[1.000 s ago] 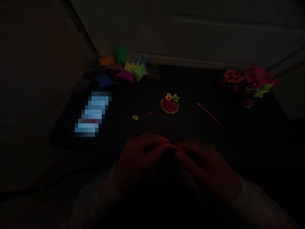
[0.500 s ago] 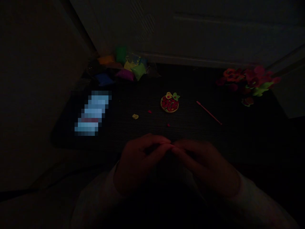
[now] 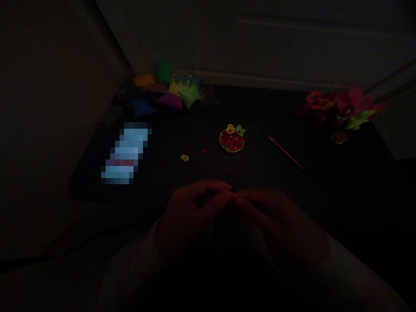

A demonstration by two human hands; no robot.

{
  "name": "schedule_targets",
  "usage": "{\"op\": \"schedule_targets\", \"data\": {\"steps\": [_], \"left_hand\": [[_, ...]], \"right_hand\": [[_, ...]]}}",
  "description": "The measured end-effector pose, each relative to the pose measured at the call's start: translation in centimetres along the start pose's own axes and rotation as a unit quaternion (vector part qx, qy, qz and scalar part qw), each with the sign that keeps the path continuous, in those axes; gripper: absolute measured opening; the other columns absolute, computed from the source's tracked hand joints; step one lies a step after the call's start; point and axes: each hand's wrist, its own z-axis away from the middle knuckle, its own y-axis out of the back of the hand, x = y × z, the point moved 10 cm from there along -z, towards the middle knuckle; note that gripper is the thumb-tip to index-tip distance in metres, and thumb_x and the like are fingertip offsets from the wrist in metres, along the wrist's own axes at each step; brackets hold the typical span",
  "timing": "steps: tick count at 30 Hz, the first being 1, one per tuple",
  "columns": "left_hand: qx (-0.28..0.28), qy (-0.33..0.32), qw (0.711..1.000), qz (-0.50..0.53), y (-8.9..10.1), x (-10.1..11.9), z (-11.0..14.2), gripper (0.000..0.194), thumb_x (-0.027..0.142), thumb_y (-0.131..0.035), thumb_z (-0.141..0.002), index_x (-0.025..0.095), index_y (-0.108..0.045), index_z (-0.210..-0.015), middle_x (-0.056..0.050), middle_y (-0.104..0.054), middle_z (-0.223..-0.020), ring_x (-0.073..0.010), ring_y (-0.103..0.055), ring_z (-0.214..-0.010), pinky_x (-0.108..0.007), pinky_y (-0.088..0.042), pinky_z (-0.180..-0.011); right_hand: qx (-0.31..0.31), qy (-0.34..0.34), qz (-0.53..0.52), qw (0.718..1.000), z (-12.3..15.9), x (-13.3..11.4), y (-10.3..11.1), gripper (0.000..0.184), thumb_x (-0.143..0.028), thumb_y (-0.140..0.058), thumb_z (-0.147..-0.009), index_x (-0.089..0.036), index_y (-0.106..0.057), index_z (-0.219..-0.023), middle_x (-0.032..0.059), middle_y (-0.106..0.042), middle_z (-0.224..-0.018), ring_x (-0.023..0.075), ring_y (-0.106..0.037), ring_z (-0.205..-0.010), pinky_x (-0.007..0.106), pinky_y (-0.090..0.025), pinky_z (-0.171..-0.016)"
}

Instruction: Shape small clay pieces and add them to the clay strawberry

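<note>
My left hand [image 3: 191, 212] and my right hand [image 3: 281, 219] meet at the fingertips over the near edge of the dark table. Between them is a thin pinkish-red piece of clay [image 3: 232, 193], pinched by the fingers of both hands and mostly covered by them. Just beyond lies a tiny red bit of clay [image 3: 230, 170]. Farther back sits a small round clay piece [image 3: 231, 142] with red filling, a yellow rim and a yellow and a green flower on top. A second red bit [image 3: 204, 151] and a flat yellow lump [image 3: 184, 158] lie to its left.
To the right is a thin pink modelling tool [image 3: 286, 153]. Several coloured clay packets [image 3: 171, 101] are heaped at the back left, near a lit, blurred phone screen [image 3: 126, 152]. Pink and red clay flowers [image 3: 347, 106] stand at the back right. The room is very dark.
The fingers of my left hand have risen slightly and tilted around the clay piece, showing a little more of it. Both hands keep their pinch. Things on the table stay put.
</note>
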Motion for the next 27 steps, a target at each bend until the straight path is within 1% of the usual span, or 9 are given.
{"op": "schedule_targets", "data": {"steps": [2, 4, 8, 11, 15, 18, 21, 24, 27], "left_hand": [[-0.029, 0.009, 0.999, 0.023, -0.4, -0.3, 0.1, 0.019, 0.026, -0.063, -0.068, 0.023, -0.064, -0.086, 0.004, -0.069, -0.077, -0.01, -0.063, -0.069, -0.014, -0.049, -0.059], [-0.042, 0.012, 0.999, 0.031, -0.6, -0.4, 0.2, 0.023, 0.025, -0.065, -0.066, 0.023, -0.064, -0.088, 0.003, -0.069, -0.078, -0.0108, -0.063, -0.071, -0.016, -0.049, -0.061], [-0.031, 0.019, 0.999, 0.026, -0.4, -0.6, 0.2, 0.019, 0.026, -0.064, -0.067, 0.023, -0.064, -0.086, 0.002, -0.069, -0.077, -0.0116, -0.063, -0.069, -0.018, -0.049, -0.061], [-0.027, 0.026, 0.999, 0.024, -0.5, -0.6, 0.2, 0.017, 0.026, -0.063, -0.068, 0.021, -0.064, -0.084, 0.001, -0.068, -0.076, -0.0127, -0.063, -0.069, -0.019, -0.049, -0.06], [-0.023, 0.026, 0.999, 0.035, -0.7, -0.7, 0.2, 0.013, 0.023, -0.062, -0.068, 0.02, -0.063, -0.081, 0.002, -0.067, -0.074, -0.0117, -0.062, -0.068, -0.018, -0.049, -0.059], [-0.016, 0.02, 0.999, 0.039, -0.6, -0.7, 0.2, 0.011, 0.022, -0.062, -0.068, 0.019, -0.062, -0.079, 0.003, -0.066, -0.073, -0.0106, -0.062, -0.068, -0.017, -0.048, -0.058], [-0.03, -0.009, 0.999, 0.012, -0.6, -0.1, 0.1, 0.013, 0.021, -0.061, -0.069, 0.02, -0.061, -0.082, 0.003, -0.065, -0.074, -0.0097, -0.061, -0.068, -0.016, -0.047, -0.059], [-0.083, -0.067, 0.994, -0.039, -1.0, 1.2, 0.0, 0.012, 0.02, -0.06, -0.07, 0.021, -0.063, -0.082, 0.002, -0.065, -0.077, -0.0096, -0.06, -0.07, -0.017, -0.046, -0.063], [-0.112, -0.123, 0.982, -0.09, -1.0, 2.4, -0.1, 0.009, 0.018, -0.059, -0.071, 0.02, -0.064, -0.078, 0.001, -0.065, -0.078, -0.0102, -0.06, -0.071, -0.019, -0.046, -0.066]], "right_hand": [[-0.005, -0.003, -0.008, 1.0, 0.0, 0.0, 0.0, 0.026, -0.035, -0.041, -0.083, -0.024, -0.062, -0.093, -0.0027, -0.063, -0.07, 0.0103, -0.056, -0.064, 0.02, -0.042, -0.058], [-0.009, -0.008, -0.015, 1.0, 0.1, 0.1, 0.0, 0.027, -0.036, -0.04, -0.083, -0.024, -0.062, -0.091, -0.0028, -0.062, -0.069, 0.0102, -0.056, -0.063, 0.021, -0.041, -0.057], [-0.017, -0.013, -0.016, 1.0, 0.2, 0.1, -0.1, 0.028, -0.037, -0.04, -0.083, -0.022, -0.063, -0.088, -0.0022, -0.06, -0.064, 0.0109, -0.054, -0.062, 0.021, -0.041, -0.056], [-0.013, -0.005, -0.025, 1.0, 0.1, -0.1, -0.1, 0.026, -0.034, -0.041, -0.083, -0.021, -0.063, -0.088, -0.0015, -0.061, -0.066, 0.0117, -0.056, -0.066, 0.021, -0.042, -0.059], [-0.014, 0.0, -0.032, 0.999, 0.0, -0.2, -0.4, 0.025, -0.033, -0.041, -0.083, -0.022, -0.063, -0.089, -0.0015, -0.063, -0.071, 0.0119, -0.057, -0.068, 0.021, -0.043, -0.06], [-0.013, -0.01, -0.021, 1.0, 0.1, 0.1, -0.4, 0.026, -0.035, -0.041, -0.083, -0.023, -0.063, -0.089, -0.0016, -0.063, -0.07, 0.0124, -0.058, -0.069, 0.023, -0.044, -0.062], [-0.017, -0.009, -0.014, 1.0, 0.1, 0.2, -0.4, 0.027, -0.036, -0.041, -0.083, -0.023, -0.063, -0.09, -0.0018, -0.062, -0.066, 0.0132, -0.058, -0.071, 0.023, -0.044, -0.064], [-0.022, -0.007, -0.009, 1.0, 0.2, 0.3, -0.4, 0.026, -0.037, -0.041, -0.083, -0.023, -0.064, -0.084, -0.0025, -0.059, -0.061, 0.0131, -0.058, -0.071, 0.022, -0.043, -0.063], [-0.029, -0.01, -0.003, 1.0, 0.2, 0.5, -0.4, 0.028, -0.04, -0.04, -0.083, -0.024, -0.063, -0.08, -0.0031, -0.057, -0.059, 0.0114, -0.055, -0.064, 0.021, -0.042, -0.057]]}}
